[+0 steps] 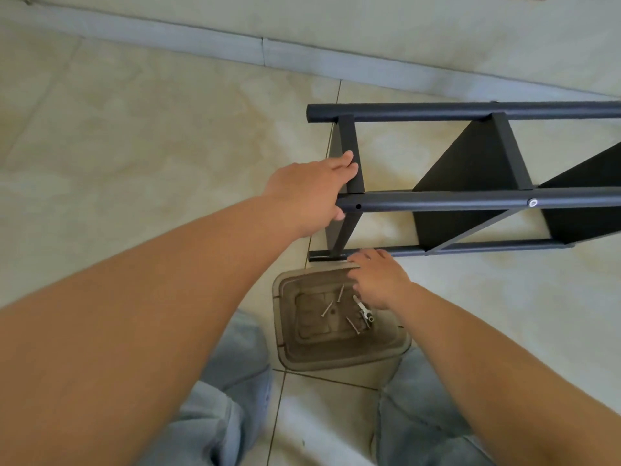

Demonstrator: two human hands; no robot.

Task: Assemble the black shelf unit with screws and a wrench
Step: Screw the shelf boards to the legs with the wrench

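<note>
The black shelf unit (pixel 470 203) lies on its side on the tiled floor, with its poles running left to right. My left hand (pixel 312 193) grips its left end, fingers over the end crossbar (pixel 351 146) and thumb under the middle pole. That pole has an empty hole (pixel 358 206) near my hand and a fitted silver screw (pixel 532 202) further right. My right hand (pixel 378 279) hovers palm down, fingers apart, over the far rim of a translucent box (pixel 336 361). Inside the box lie three loose screws (pixel 327 309) and a small silver wrench (pixel 364 312).
My knees in light blue jeans (pixel 221 398) frame the box on both sides. A grey skirting board (pixel 201 38) runs along the wall beyond the shelf unit. Pale tiles stretch to the left of the unit.
</note>
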